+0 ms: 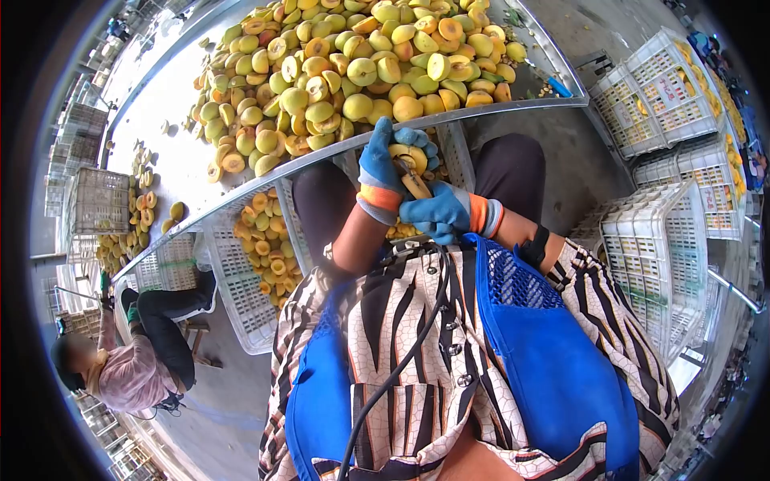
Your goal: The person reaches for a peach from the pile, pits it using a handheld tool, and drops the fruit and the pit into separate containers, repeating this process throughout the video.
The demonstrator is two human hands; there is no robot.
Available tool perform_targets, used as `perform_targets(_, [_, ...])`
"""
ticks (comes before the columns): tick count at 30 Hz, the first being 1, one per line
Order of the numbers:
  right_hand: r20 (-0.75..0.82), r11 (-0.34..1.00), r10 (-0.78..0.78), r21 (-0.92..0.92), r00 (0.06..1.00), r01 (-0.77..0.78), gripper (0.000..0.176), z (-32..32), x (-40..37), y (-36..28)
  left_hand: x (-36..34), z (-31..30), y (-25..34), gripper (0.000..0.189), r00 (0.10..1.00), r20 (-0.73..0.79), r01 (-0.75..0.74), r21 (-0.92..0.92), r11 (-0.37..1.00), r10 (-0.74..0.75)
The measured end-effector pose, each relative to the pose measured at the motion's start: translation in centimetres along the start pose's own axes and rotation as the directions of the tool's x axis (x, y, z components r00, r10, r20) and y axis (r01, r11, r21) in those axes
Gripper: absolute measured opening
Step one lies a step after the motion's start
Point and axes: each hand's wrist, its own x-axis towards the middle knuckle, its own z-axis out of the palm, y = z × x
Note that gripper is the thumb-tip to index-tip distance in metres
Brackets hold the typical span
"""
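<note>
A yellow halved peach (409,156) sits in front of the person's chest, just below the rim of the long metal sorting table (184,160). It is held up by the left hand (379,170), with the right hand (437,213) just beneath and beside it.

The table carries a large heap of yellow-green whole and halved peaches (361,72). Scattered halves lie on the bare metal further left. Under the table's edge a white slatted plastic crate (241,297) holds cut peach halves, pits showing. To the right stands a stack of white plastic crates (658,272), and beyond it more white crates (654,92) show yellow fruit at the top.

Both hands wear blue gloves with orange cuffs. The left hand is closed around the peach half, fingers curled over its top and cut face towards the person. The right hand is clenched on a small tan-handled tool (415,186), whose upper end meets the fruit.

At lower left a co-worker in a pink top (132,373) sits beside the table.
</note>
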Motion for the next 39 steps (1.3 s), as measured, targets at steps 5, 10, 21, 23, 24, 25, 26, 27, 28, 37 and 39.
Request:
perform_targets(5, [-0.246, 0.793, -0.225, -0.609, 0.943, 0.03, 0.022, -0.6, 1.2, 0.7, 1.4, -2.4, 0.4, 0.038, 0.994, 0.05, 0.106, -0.19, 0.976, -0.098])
perform_targets(10, [-0.007, 0.269, -0.767, -0.911, 0.641, 0.313, 0.026, -1.6, 2.5, 3.7, 0.0, -3.6, 3.0, 0.044, 0.993, -0.118, -0.028, -0.193, 0.981, 0.005])
perform_targets(21, [-0.222, 0.16, -0.547, -0.974, 0.807, -0.159, 0.024, -5.2, 6.3, 3.0, -10.2, -13.9, 15.4, 0.031, 0.359, -0.222, -0.327, 0.88, 0.345, 0.906])
perform_targets(23, [-0.157, 0.151, -0.626, -0.985, 0.764, -0.078, 0.025, -5.5, 7.3, 3.0, -9.6, -17.0, 17.0, 0.032, 0.286, 0.124, 0.071, 0.986, -0.15, 0.95])
perform_targets(24, [-0.191, 0.142, -0.572, -0.981, 0.797, -0.132, 0.024, -5.5, 7.6, 3.0, -8.2, -19.5, 17.6, 0.032, 0.336, 0.07, 0.076, 0.992, -0.101, 0.939])
perform_targets(25, [-0.232, 0.135, -0.517, -0.973, 0.824, -0.19, 0.024, -5.9, 7.8, 3.2, -7.3, -18.6, 17.7, 0.039, 0.391, 0.15, 0.184, 0.954, -0.237, 0.908])
perform_targets(26, [-0.252, 0.128, -0.446, -0.968, 0.859, -0.217, 0.022, -6.4, 8.1, 3.6, -6.3, -17.6, 17.5, 0.044, 0.484, 0.11, 0.31, 0.906, -0.287, 0.868])
perform_targets(27, [-0.265, 0.134, -0.443, -0.964, 0.856, -0.229, 0.022, -5.8, 7.6, 3.3, -5.4, -16.5, 17.4, 0.049, 0.566, 0.058, 0.42, 0.838, -0.348, 0.822])
perform_targets(28, [-0.218, 0.171, -0.56, -0.974, 0.799, -0.146, 0.022, -5.2, 7.4, 2.9, -4.5, -15.7, 17.3, 0.053, 0.643, -0.078, 0.486, 0.811, -0.326, 0.762])
perform_targets(37, [-0.277, 0.163, -0.475, -0.96, 0.835, -0.226, 0.028, -7.1, 5.3, 1.8, -3.2, -17.6, 16.6, 0.034, 0.444, 0.032, 0.255, 0.954, -0.16, 0.896])
perform_targets(39, [-0.284, 0.208, -0.487, -0.956, 0.826, -0.206, 0.029, -6.4, 5.3, 1.6, -3.1, -17.5, 15.7, 0.037, 0.413, -0.116, -0.051, 0.987, 0.15, 0.903])
